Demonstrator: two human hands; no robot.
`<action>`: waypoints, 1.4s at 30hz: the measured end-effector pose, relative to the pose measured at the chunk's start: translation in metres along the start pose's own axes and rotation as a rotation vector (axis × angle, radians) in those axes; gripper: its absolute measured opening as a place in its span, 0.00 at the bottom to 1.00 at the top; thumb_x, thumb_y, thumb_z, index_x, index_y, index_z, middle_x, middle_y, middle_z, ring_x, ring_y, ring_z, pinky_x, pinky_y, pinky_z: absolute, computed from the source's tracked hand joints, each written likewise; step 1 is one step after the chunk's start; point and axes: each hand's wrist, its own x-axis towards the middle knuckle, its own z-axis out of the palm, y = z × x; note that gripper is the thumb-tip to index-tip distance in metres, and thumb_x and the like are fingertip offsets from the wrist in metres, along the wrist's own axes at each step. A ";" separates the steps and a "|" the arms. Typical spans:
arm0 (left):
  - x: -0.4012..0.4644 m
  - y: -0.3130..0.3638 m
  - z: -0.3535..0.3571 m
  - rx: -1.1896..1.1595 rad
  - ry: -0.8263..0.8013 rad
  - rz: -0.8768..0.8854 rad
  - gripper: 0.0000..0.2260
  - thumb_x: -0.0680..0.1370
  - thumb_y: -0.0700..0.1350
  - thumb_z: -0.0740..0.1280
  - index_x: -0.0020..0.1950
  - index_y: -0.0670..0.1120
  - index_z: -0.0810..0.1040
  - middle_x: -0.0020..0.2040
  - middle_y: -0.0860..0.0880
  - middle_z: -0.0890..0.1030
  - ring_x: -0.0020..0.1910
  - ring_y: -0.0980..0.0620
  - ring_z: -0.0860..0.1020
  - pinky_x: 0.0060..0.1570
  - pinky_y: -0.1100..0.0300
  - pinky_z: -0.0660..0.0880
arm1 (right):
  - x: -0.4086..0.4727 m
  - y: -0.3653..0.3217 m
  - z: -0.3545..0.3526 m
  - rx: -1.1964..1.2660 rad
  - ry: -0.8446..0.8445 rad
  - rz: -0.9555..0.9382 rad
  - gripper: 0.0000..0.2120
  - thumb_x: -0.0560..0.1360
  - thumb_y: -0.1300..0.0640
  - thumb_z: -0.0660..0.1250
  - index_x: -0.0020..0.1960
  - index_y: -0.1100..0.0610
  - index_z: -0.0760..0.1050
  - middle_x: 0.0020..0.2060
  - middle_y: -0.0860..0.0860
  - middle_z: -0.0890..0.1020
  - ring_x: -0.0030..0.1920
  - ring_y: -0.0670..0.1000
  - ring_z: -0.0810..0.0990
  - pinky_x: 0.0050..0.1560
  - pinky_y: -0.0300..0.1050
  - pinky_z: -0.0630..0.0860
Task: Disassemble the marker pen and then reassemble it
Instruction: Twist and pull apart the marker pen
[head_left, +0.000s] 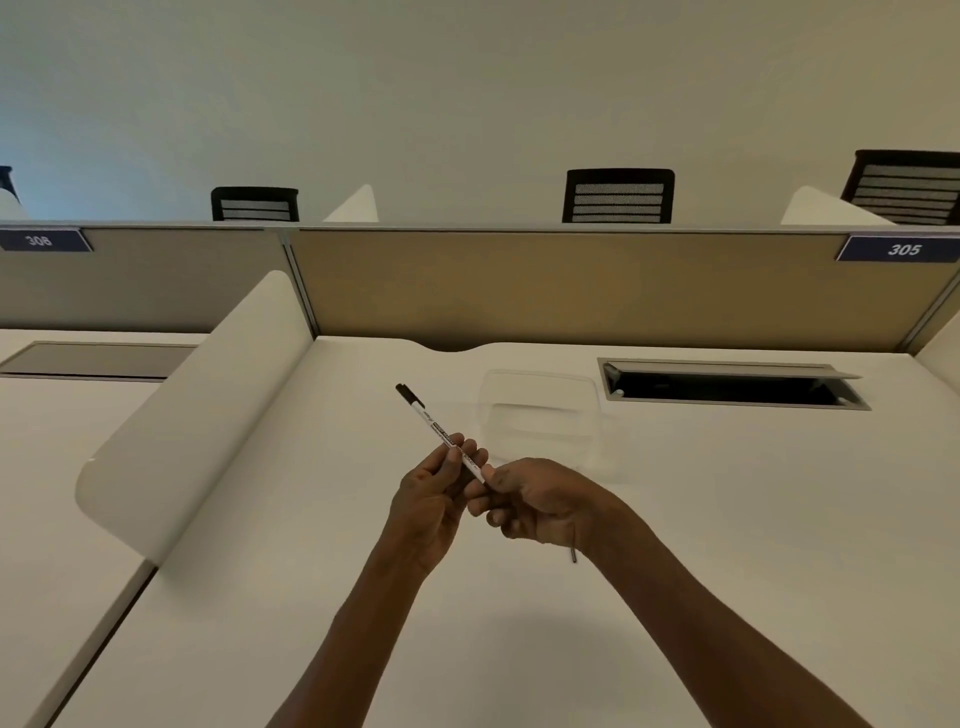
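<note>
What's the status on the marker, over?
Left hand grips marker pen mid-barrel; right hand pinches its near end. Black cap on far end. Nothing in the way.

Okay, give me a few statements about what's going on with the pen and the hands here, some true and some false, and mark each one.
1. Both hands hold the pen. True: the left hand grips its middle and the right hand pinches its near end.
2. The black cap lies on the desk. False: it is on the pen's far end.
3. The pen is held above the desk. True.
4. The clear tray is in the right hand. False: it sits on the desk beyond the hands.
5. The desk's cable hatch is shut. False: it is open.
</note>
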 end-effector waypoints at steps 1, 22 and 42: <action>-0.001 -0.001 0.000 0.018 0.022 0.022 0.11 0.80 0.37 0.60 0.60 0.38 0.76 0.48 0.44 0.83 0.49 0.47 0.83 0.43 0.57 0.81 | 0.003 0.002 0.003 -0.009 0.056 -0.009 0.16 0.82 0.53 0.57 0.43 0.58 0.78 0.34 0.52 0.80 0.29 0.45 0.73 0.32 0.37 0.67; 0.000 -0.012 0.026 -0.061 0.226 0.076 0.08 0.80 0.36 0.62 0.57 0.36 0.77 0.46 0.43 0.82 0.45 0.46 0.82 0.49 0.54 0.82 | 0.022 0.020 0.008 -0.858 0.595 -0.470 0.12 0.79 0.61 0.57 0.40 0.56 0.76 0.33 0.54 0.82 0.31 0.49 0.72 0.34 0.42 0.68; -0.007 -0.009 0.038 -0.136 0.348 0.100 0.08 0.78 0.38 0.66 0.55 0.37 0.80 0.49 0.40 0.84 0.46 0.46 0.84 0.48 0.54 0.82 | 0.031 0.027 0.024 -1.270 0.978 -0.773 0.10 0.74 0.66 0.65 0.35 0.57 0.71 0.26 0.53 0.75 0.26 0.50 0.66 0.26 0.43 0.61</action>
